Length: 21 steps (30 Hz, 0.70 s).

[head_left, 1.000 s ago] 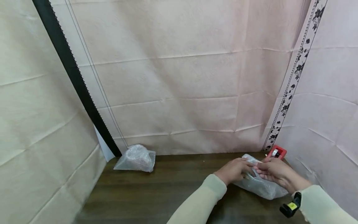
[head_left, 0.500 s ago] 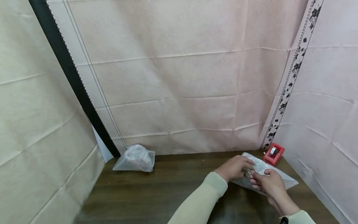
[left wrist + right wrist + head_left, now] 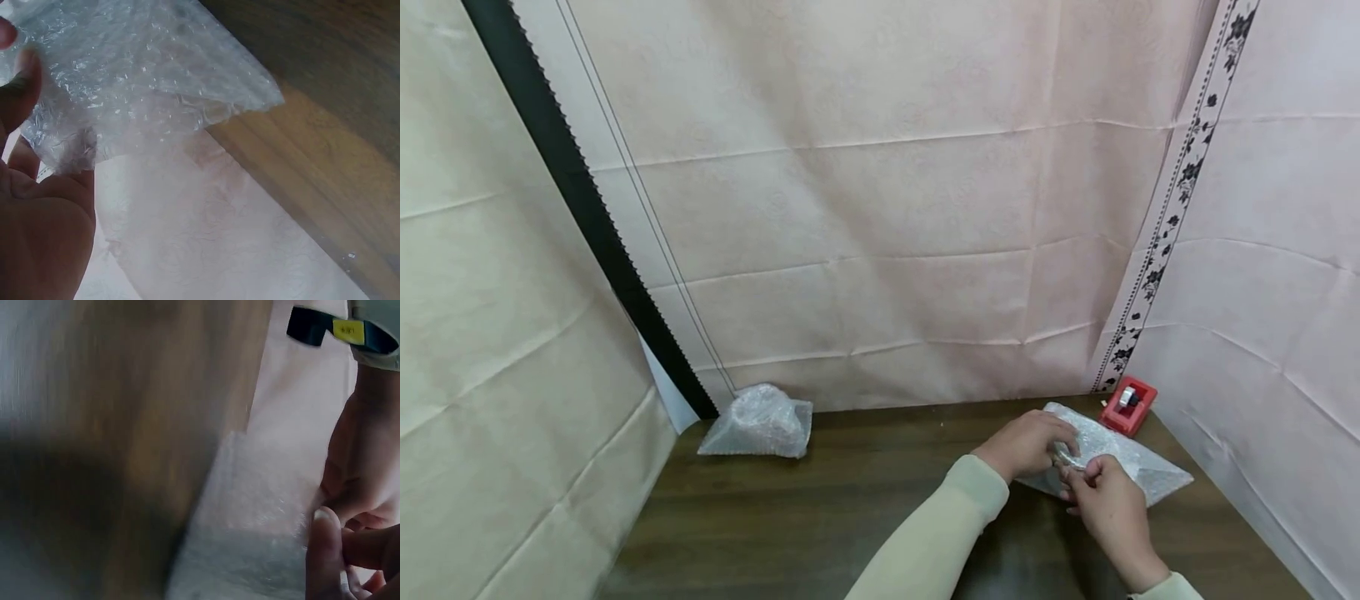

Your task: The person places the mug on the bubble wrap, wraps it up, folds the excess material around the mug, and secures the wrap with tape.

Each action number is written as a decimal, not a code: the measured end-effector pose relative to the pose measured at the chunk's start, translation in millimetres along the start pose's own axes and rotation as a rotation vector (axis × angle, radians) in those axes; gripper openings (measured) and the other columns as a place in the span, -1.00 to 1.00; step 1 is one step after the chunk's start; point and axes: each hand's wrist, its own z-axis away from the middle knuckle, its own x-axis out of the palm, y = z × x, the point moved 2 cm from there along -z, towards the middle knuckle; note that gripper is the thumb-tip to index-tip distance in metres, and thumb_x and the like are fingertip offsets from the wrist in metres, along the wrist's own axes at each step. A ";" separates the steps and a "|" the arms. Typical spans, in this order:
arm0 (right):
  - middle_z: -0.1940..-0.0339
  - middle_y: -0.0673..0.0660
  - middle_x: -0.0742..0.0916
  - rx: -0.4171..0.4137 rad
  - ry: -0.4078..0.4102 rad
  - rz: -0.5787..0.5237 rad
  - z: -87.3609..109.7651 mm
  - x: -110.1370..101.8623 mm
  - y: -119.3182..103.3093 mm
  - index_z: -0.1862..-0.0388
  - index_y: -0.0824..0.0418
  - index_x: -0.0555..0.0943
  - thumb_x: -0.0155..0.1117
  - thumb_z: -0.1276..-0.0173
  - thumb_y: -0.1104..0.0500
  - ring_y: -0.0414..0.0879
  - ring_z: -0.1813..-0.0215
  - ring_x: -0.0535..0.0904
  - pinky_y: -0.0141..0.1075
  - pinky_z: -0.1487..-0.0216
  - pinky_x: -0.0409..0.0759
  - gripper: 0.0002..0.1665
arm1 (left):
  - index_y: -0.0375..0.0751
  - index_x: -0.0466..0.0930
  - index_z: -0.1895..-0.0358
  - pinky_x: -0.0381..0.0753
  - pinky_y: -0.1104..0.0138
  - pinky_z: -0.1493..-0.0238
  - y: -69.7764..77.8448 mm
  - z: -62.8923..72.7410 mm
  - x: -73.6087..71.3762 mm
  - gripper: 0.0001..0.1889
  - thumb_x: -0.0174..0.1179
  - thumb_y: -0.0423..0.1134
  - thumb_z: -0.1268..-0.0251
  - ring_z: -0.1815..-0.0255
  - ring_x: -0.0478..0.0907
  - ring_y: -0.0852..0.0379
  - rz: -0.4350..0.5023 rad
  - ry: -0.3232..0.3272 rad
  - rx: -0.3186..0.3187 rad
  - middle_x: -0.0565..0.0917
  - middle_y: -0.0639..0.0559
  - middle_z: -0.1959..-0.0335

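Note:
A clear bubble wrap bag lies slanted on the right of the wooden table. My left hand grips its left edge; in the left wrist view, thumb and fingers are on either side of the bubble wrap. My right hand is close beside the left one, thumb and fingertips pinching the edge of the bag. The hands meet at the bottom right of the right wrist view, the bag stretching out from them. What the bag contains is not visible.
A red tape dispenser sits just behind the bag at the back right. Another bubble wrap bag, bulging, rests at the back left of the table. Pale cloth hangs around the back and sides.
My right hand has come down and toward me along the bag, which now lies flatter, its right corner spread outward. The left hand stays almost in place. The tape dispenser is now fully exposed.

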 end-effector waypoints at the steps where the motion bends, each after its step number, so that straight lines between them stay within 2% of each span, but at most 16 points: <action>1: 0.44 0.17 0.90 -0.005 0.013 -0.002 0.9 1.4 1.3 0.19 0.29 0.40 0.42 -0.62 0.20 -0.24 0.52 0.80 -0.37 0.50 0.77 -0.65 | 0.24 0.92 -0.10 0.40 0.70 -0.52 0.2 -0.9 -0.6 -0.69 0.46 -0.34 -0.52 -0.35 0.61 0.54 0.000 -0.002 -0.001 0.81 0.44 -0.27; 6: 0.45 0.19 0.90 -0.041 0.078 0.025 2.8 5.3 6.0 0.20 0.29 0.44 0.44 -0.62 0.20 -0.24 0.57 0.77 -0.39 0.55 0.69 -0.67 | 0.23 0.89 -0.07 0.45 0.72 -0.32 1.7 -3.7 -5.8 -0.80 0.43 -0.12 -0.49 -0.14 0.61 0.52 -0.007 -0.024 0.012 0.83 0.44 -0.08; 8: 0.45 0.21 0.90 -0.059 0.098 0.053 2.3 6.3 7.2 0.19 0.30 0.45 0.42 -0.63 0.20 -0.23 0.58 0.75 -0.38 0.55 0.64 -0.68 | 0.20 0.85 -0.11 0.46 0.71 -0.25 1.7 -3.6 -7.8 -0.76 0.42 0.01 -0.46 -0.10 0.60 0.49 -0.007 -0.041 0.009 0.81 0.40 -0.07; 10: 0.43 0.24 0.90 -0.074 0.126 0.083 1.5 7.1 8.7 0.17 0.30 0.47 0.39 -0.61 0.23 -0.22 0.57 0.74 -0.37 0.54 0.61 -0.74 | 0.17 0.78 -0.21 0.46 0.69 -0.25 1.2 -3.1 -8.9 -0.67 0.40 0.12 -0.51 -0.14 0.59 0.46 0.007 -0.057 -0.005 0.78 0.37 -0.13; 12: 0.41 0.28 0.90 -0.093 0.152 0.112 1.1 7.6 9.8 0.14 0.31 0.47 0.37 -0.58 0.26 -0.17 0.55 0.74 -0.33 0.51 0.59 -0.77 | 0.20 0.70 -0.33 0.46 0.68 -0.33 0.4 -2.4 -8.9 -0.58 0.38 0.20 -0.56 -0.26 0.59 0.45 0.027 -0.072 -0.032 0.75 0.36 -0.26; 14: 0.43 0.34 0.87 -0.125 0.183 0.162 0.7 7.6 10.2 0.11 0.33 0.44 0.37 -0.54 0.27 -0.06 0.53 0.73 -0.24 0.52 0.56 -0.74 | 0.25 0.65 -0.45 0.42 0.63 -0.50 0.0 -2.7 -8.7 -0.52 0.37 0.23 -0.61 -0.45 0.56 0.43 0.036 -0.080 -0.038 0.73 0.38 -0.39; 17: 0.48 0.42 0.80 -0.176 0.212 0.230 -0.4 5.5 8.6 0.06 0.36 0.38 0.44 -0.51 0.26 0.15 0.49 0.73 -0.06 0.52 0.53 -0.63 | 0.36 0.66 -0.48 0.31 0.55 -0.69 -0.4 -5.1 -8.8 -0.54 0.34 0.21 -0.65 -0.62 0.49 0.40 0.036 -0.097 -0.031 0.72 0.46 -0.43; 21: 0.67 0.39 0.68 -0.301 0.267 0.333 -27.0 16.6 45.6 0.02 0.38 0.32 0.54 -0.45 0.21 0.30 0.61 0.69 0.12 0.65 0.48 -0.47 | 0.28 0.76 -0.38 0.15 0.52 -0.80 -0.3 -9.0 -12.1 -0.66 0.35 0.07 -0.67 -0.57 0.55 0.42 0.001 -0.106 0.045 0.78 0.45 -0.34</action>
